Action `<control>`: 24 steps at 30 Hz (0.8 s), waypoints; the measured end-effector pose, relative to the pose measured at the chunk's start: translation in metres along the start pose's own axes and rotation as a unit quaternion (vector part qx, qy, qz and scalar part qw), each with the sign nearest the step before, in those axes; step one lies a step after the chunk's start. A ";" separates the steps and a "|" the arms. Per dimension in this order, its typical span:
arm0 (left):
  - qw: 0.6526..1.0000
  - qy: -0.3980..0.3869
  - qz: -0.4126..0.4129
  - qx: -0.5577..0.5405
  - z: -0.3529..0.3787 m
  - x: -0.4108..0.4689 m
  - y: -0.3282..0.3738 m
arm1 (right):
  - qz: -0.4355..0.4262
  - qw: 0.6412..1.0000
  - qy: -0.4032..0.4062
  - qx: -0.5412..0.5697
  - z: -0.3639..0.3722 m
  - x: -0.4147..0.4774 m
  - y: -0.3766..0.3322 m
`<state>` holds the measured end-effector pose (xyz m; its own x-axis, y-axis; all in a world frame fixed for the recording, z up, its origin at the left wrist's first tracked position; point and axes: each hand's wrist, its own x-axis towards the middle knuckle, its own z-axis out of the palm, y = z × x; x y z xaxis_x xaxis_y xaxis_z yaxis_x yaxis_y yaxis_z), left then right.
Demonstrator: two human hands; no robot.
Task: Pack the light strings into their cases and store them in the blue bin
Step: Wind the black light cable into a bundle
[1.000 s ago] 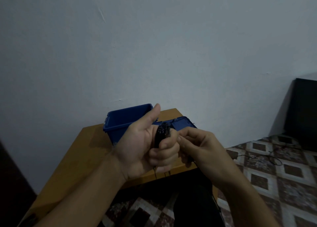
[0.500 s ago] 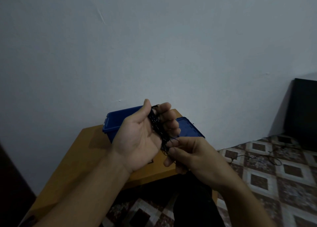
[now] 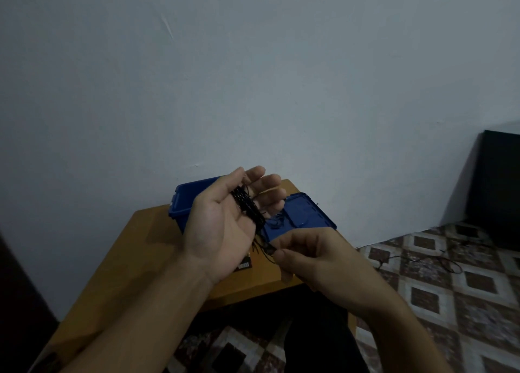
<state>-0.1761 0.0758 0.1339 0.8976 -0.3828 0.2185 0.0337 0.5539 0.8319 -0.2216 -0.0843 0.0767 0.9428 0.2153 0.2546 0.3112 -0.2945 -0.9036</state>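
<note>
A coiled black light string (image 3: 249, 208) lies across the palm of my left hand (image 3: 225, 223), whose fingers are spread and nearly straight, palm up. My right hand (image 3: 306, 255) pinches the loose lower end of that string just below and right of the left palm. Behind both hands the blue bin (image 3: 180, 203) stands on the wooden table (image 3: 135, 254), mostly hidden by my left hand. Its blue lid (image 3: 306, 215) lies flat to the right of the bin. A small dark case (image 3: 244, 263) peeks out under my left wrist.
A pale wall rises right behind the table. Patterned floor tiles (image 3: 450, 282) spread to the right, with thin black cables (image 3: 416, 257) lying on them. A black cabinet (image 3: 495, 186) stands at the far right. My dark-clothed legs are below the table edge.
My left hand has uncurled from a fist round the coil to a flat palm. My right hand has moved down and right, drawing the string's end out.
</note>
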 end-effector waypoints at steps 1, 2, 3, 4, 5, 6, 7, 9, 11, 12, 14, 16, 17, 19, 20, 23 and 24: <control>1.000 0.003 0.004 0.002 0.000 0.000 0.000 | -0.002 1.000 -0.006 -0.007 0.000 -0.001 0.000; 1.000 0.006 0.009 0.007 0.000 0.000 -0.001 | -0.004 1.000 -0.009 -0.017 0.000 0.000 0.000; 1.000 0.008 0.014 0.013 -0.001 0.000 -0.001 | -0.004 1.000 -0.008 -0.029 0.001 -0.001 0.000; 1.000 0.010 0.019 0.021 -0.001 0.000 -0.002 | -0.005 0.999 -0.005 -0.037 0.001 0.000 0.000; 0.999 0.010 0.024 0.030 -0.001 0.000 -0.002 | -0.006 0.999 -0.001 -0.039 0.001 0.000 0.000; 0.999 0.010 0.030 0.039 -0.001 0.000 -0.003 | -0.007 0.999 0.004 -0.037 0.001 0.000 0.000; 0.998 0.011 0.035 0.048 -0.001 0.000 -0.003 | -0.007 0.999 0.009 -0.036 0.001 0.000 0.000; 0.997 0.014 0.045 0.065 -0.003 0.000 -0.004 | -0.008 0.999 0.016 -0.033 -0.001 0.000 -0.001; 0.995 0.019 0.055 0.078 -0.005 0.001 -0.005 | -0.010 0.999 0.023 -0.021 -0.001 0.000 0.000; 0.994 0.022 0.062 0.092 -0.006 0.002 -0.007 | -0.011 0.999 0.028 -0.016 -0.001 0.000 0.000; 0.987 0.030 0.076 0.142 -0.009 0.005 -0.009 | -0.011 0.999 0.039 0.001 -0.001 0.000 -0.001; 0.982 0.025 0.060 0.177 -0.014 0.007 -0.011 | -0.010 0.998 0.053 0.038 -0.001 0.000 -0.002; 0.983 0.015 0.038 0.178 -0.016 0.008 -0.012 | -0.012 0.997 0.060 0.056 -0.001 -0.001 -0.002; 0.983 -0.013 -0.011 0.182 -0.018 0.008 -0.012 | -0.019 0.994 0.076 0.081 -0.003 -0.001 -0.003; 0.980 -0.025 -0.033 0.192 -0.019 0.007 -0.011 | -0.025 0.992 0.084 0.094 -0.003 -0.001 -0.003; 0.968 -0.063 -0.089 0.225 -0.017 0.005 -0.013 | -0.038 0.984 0.104 0.141 -0.003 -0.001 -0.004; 0.964 -0.074 -0.105 0.233 -0.016 0.005 -0.014 | -0.040 0.981 0.110 0.154 -0.003 -0.001 -0.004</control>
<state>-0.1654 0.0787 0.1153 0.8190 -0.5705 0.0616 -0.0243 0.0728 0.9970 -0.2234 -0.0864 0.0816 0.9306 0.0108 0.3659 0.3657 0.0183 -0.9305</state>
